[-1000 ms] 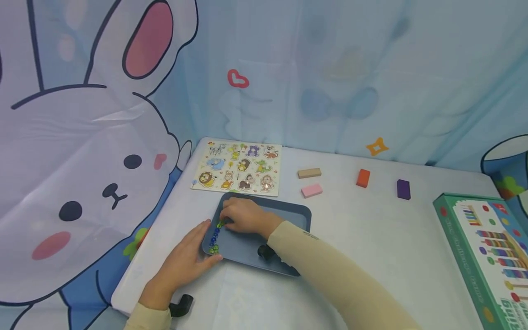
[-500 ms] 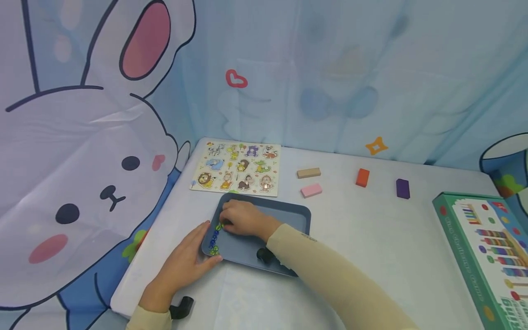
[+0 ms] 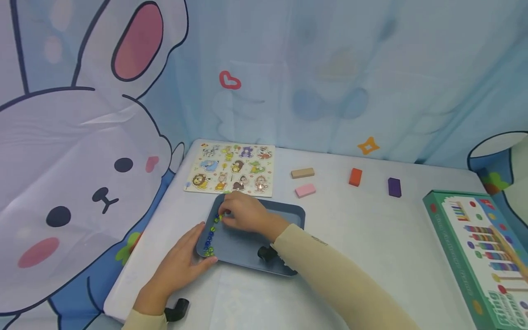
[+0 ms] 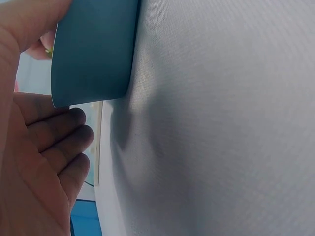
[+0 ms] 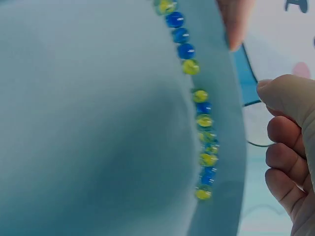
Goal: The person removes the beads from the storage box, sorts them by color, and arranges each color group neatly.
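A blue-grey rectangular tray [image 3: 247,247] lies on the white table. Blue and yellow-green glass marbles [image 5: 186,51] run along its left side in two groups with a small gap between them. My left hand [image 3: 177,263] rests at the tray's near left corner, fingers along the left side and thumb at the near edge. My right hand [image 3: 247,213] reaches over the far left part of the tray, its fingertips right at the farther marbles. In the right wrist view its fingers are curled; I cannot tell whether they pinch a marble.
An animal puzzle board [image 3: 231,167] lies behind the tray. Wooden [image 3: 303,173], pink [image 3: 305,190], orange [image 3: 355,177] and purple blocks [image 3: 394,187] are spread along the back. A green toy box [image 3: 449,256] stands at right. Black devices sit at both wrists.
My right hand has shifted slightly toward the tray's far edge, and more marbles now show beside its fingertips. My left hand stays at the tray corner. The head view has turned slightly right.
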A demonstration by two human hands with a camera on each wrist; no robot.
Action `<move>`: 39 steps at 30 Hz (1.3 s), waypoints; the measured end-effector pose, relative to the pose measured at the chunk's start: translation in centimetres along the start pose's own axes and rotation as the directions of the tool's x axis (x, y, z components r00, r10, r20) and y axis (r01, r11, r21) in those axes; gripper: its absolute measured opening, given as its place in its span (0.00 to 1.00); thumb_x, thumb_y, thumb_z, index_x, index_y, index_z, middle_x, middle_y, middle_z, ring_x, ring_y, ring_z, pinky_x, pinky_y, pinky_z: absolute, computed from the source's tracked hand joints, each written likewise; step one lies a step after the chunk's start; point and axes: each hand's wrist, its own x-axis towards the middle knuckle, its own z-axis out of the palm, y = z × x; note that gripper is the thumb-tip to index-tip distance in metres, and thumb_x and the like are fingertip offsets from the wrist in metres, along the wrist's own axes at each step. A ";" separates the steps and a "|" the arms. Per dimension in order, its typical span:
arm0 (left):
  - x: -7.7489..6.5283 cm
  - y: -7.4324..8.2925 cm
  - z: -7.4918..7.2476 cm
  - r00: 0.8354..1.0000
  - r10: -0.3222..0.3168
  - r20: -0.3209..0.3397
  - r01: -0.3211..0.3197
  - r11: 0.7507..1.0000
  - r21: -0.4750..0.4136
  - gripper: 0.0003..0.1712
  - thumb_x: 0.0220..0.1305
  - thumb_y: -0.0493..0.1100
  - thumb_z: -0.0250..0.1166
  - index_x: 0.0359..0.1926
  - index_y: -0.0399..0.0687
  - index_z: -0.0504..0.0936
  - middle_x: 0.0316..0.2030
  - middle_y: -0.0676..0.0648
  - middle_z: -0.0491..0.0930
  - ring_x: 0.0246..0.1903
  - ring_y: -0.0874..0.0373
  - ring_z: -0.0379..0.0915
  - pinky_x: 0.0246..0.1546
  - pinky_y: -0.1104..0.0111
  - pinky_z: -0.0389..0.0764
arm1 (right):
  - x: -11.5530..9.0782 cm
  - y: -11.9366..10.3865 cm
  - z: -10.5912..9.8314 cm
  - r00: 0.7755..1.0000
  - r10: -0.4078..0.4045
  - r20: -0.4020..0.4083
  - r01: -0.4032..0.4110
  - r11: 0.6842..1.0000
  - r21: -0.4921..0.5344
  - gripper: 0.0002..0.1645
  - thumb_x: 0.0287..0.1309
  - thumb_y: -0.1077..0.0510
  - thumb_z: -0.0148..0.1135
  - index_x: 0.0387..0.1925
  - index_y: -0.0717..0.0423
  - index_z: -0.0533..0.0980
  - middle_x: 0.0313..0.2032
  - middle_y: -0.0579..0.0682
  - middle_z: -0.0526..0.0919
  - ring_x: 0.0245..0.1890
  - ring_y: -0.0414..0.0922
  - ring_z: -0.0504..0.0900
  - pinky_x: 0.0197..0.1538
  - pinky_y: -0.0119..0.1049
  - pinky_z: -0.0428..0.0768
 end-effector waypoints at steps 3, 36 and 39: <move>0.0 0.1 -0.1 1.000 0.007 -0.006 -0.007 1.000 -0.007 0.61 0.63 0.74 0.67 0.83 0.45 0.55 0.81 0.40 0.59 0.79 0.40 0.59 0.75 0.41 0.68 | -0.5 0.1 -1.1 0.999 0.006 -0.039 -0.005 1.000 0.016 0.08 0.66 0.48 0.72 0.44 0.43 0.89 0.41 0.41 0.84 0.42 0.36 0.80 0.45 0.28 0.82; -0.3 0.3 -0.3 1.000 0.012 -0.008 -0.012 1.000 -0.028 0.58 0.64 0.69 0.70 0.82 0.43 0.56 0.79 0.37 0.61 0.77 0.36 0.59 0.74 0.39 0.66 | -11.7 5.7 -10.8 0.871 0.194 -0.451 -0.157 0.980 0.118 0.12 0.57 0.57 0.80 0.42 0.52 0.87 0.36 0.48 0.84 0.43 0.43 0.78 0.46 0.38 0.85; -0.4 0.4 -0.3 1.000 0.008 -0.006 -0.008 0.999 -0.031 0.58 0.65 0.69 0.70 0.82 0.44 0.56 0.79 0.38 0.61 0.77 0.36 0.59 0.74 0.39 0.66 | -12.9 6.7 -10.8 0.865 0.217 -0.453 -0.183 0.976 0.118 0.11 0.56 0.57 0.80 0.41 0.52 0.87 0.36 0.47 0.84 0.42 0.43 0.78 0.45 0.39 0.85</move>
